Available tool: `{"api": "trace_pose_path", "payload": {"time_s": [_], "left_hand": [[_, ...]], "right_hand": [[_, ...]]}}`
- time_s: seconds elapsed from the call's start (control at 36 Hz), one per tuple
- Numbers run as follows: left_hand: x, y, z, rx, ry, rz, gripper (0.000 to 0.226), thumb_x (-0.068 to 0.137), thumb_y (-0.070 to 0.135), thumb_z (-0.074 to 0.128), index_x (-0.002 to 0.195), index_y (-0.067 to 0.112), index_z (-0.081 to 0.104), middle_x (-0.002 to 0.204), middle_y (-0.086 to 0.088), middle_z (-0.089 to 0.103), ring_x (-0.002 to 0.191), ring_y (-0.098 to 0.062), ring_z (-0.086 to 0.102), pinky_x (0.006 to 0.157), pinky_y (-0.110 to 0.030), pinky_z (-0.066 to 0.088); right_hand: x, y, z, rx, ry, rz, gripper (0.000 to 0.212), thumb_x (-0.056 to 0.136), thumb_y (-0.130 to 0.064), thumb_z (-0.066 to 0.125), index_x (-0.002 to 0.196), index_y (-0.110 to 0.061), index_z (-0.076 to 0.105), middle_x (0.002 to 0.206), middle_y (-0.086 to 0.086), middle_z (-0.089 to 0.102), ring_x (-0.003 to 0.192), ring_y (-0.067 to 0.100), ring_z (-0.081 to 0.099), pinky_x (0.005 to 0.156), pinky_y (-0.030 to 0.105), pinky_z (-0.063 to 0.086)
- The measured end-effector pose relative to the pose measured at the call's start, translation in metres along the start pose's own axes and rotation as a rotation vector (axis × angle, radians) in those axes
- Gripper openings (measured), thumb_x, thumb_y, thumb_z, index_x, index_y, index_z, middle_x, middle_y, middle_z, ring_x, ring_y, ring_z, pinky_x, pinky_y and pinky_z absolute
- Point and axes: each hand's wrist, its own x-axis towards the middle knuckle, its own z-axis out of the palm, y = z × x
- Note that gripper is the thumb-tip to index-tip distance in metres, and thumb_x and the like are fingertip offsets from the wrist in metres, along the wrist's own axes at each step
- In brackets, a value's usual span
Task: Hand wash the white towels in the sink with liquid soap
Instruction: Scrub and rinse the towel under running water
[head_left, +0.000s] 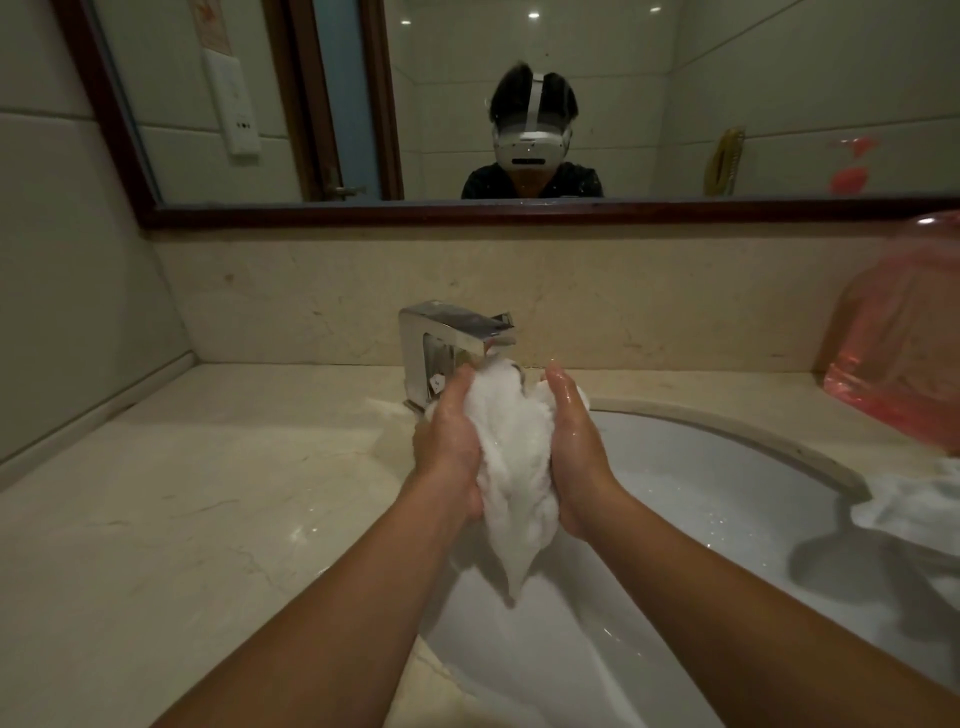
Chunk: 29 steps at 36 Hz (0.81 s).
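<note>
— What comes first, nearest the person?

— Two bare forearms reach forward over the white sink, which is set into a pale marble counter. The basin lies under and to the right of the hands.

— And the hands?

— Both are wet and closed around one bunched white towel. The left hand wraps its left side with the fingers curled over the top. The right hand cups the right side with the fingers pointing up. The towel is squeezed between them above the basin, and its tail hangs to a point below the wrists.

— Anything to the right of the hands?

— A second towel, white and crumpled, lies at the far right on the sink's rim. Beyond it stands a pink plastic bag. What it holds cannot be told.

— And just past the hands?

— A square chrome faucet, with its spout right over the top of the gripped towel. A blurred streak there may be running water.

— Further back?

— A marble backsplash, then a wood-framed mirror reflecting the person in a white headset.
</note>
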Motion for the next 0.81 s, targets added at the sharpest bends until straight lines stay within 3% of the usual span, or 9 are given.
{"api": "trace_pose_path", "payload": {"time_s": [0.08, 0.28, 0.36, 0.5, 0.61, 0.67, 0.72, 0.75, 0.81], "left_hand": [[-0.002, -0.004, 0.004, 0.115, 0.009, 0.04, 0.047, 0.091, 0.055, 0.074, 0.112, 0.013, 0.078, 0.095, -0.012, 0.082, 0.088, -0.034, 0.08, 0.09, -0.05, 0.065], [0.0, -0.009, 0.011, 0.272, 0.004, 0.218, 0.03, 0.102, 0.043, 0.066, 0.112, 0.017, 0.075, 0.095, -0.005, 0.08, 0.089, -0.022, 0.077, 0.074, -0.032, 0.061], [0.001, -0.008, 0.013, 0.322, 0.069, 0.315, 0.029, 0.101, 0.042, 0.067, 0.099, 0.016, 0.078, 0.08, 0.002, 0.078, 0.079, -0.02, 0.075, 0.067, -0.029, 0.056], [-0.001, -0.007, 0.017, 0.354, 0.203, 0.33, 0.049, 0.078, 0.065, 0.064, 0.097, 0.022, 0.078, 0.085, 0.003, 0.078, 0.087, -0.025, 0.075, 0.085, -0.043, 0.062], [-0.004, -0.003, 0.021, 0.443, 0.128, 0.378, 0.034, 0.104, 0.049, 0.059, 0.107, 0.017, 0.072, 0.088, 0.01, 0.07, 0.086, -0.015, 0.068, 0.069, -0.02, 0.05], [-0.004, -0.003, 0.024, 0.422, 0.045, 0.339, 0.052, 0.102, 0.06, 0.055, 0.13, 0.017, 0.061, 0.11, 0.003, 0.072, 0.105, -0.02, 0.069, 0.09, -0.032, 0.057], [-0.006, -0.005, 0.028, 0.418, 0.032, 0.285, 0.086, 0.089, 0.075, 0.053, 0.151, 0.018, 0.04, 0.139, -0.006, 0.062, 0.127, -0.03, 0.061, 0.11, -0.051, 0.05], [-0.004, -0.008, 0.029, 0.445, 0.039, 0.261, 0.095, 0.085, 0.078, 0.053, 0.154, 0.016, 0.037, 0.144, -0.009, 0.059, 0.131, -0.033, 0.058, 0.113, -0.054, 0.047], [0.006, -0.016, 0.025, 0.453, 0.024, 0.213, 0.099, 0.078, 0.082, 0.053, 0.147, 0.011, 0.049, 0.139, -0.013, 0.065, 0.128, -0.036, 0.062, 0.112, -0.055, 0.048]], "right_hand": [[-0.003, -0.004, -0.003, -0.116, 0.011, -0.013, 0.054, 0.097, -0.073, 0.056, 0.11, -0.025, 0.076, 0.1, 0.005, 0.083, 0.098, 0.024, 0.079, 0.095, 0.043, 0.061], [-0.002, -0.003, 0.0, -0.265, 0.163, -0.026, 0.072, 0.088, -0.084, 0.057, 0.115, -0.02, 0.073, 0.098, 0.004, 0.081, 0.091, 0.023, 0.078, 0.09, 0.045, 0.065], [-0.004, -0.006, 0.003, -0.366, 0.238, -0.172, 0.054, 0.094, -0.078, 0.052, 0.106, -0.029, 0.072, 0.105, 0.0, 0.077, 0.098, 0.026, 0.074, 0.094, 0.049, 0.061], [-0.006, -0.012, 0.004, -0.519, 0.287, -0.305, 0.054, 0.103, -0.071, 0.041, 0.087, -0.025, 0.066, 0.097, 0.002, 0.075, 0.097, 0.03, 0.071, 0.093, 0.053, 0.059], [-0.005, -0.014, -0.001, -0.506, 0.294, -0.282, 0.049, 0.108, -0.061, 0.04, 0.086, -0.023, 0.062, 0.098, 0.003, 0.072, 0.099, 0.03, 0.07, 0.097, 0.053, 0.057], [-0.002, -0.015, -0.003, -0.396, 0.331, -0.241, 0.048, 0.109, -0.06, 0.041, 0.086, -0.022, 0.059, 0.1, 0.003, 0.07, 0.102, 0.031, 0.068, 0.1, 0.052, 0.056], [0.001, -0.013, -0.006, -0.261, 0.404, -0.18, 0.046, 0.106, -0.065, 0.042, 0.091, -0.024, 0.059, 0.108, 0.004, 0.071, 0.107, 0.032, 0.068, 0.102, 0.051, 0.056], [0.001, -0.012, -0.008, -0.189, 0.446, -0.158, 0.049, 0.103, -0.069, 0.042, 0.092, -0.025, 0.06, 0.112, 0.006, 0.072, 0.107, 0.032, 0.069, 0.102, 0.051, 0.056], [0.007, -0.01, -0.013, -0.044, 0.514, -0.138, 0.054, 0.096, -0.074, 0.041, 0.089, -0.024, 0.061, 0.108, 0.007, 0.074, 0.101, 0.032, 0.072, 0.099, 0.052, 0.059]]}}
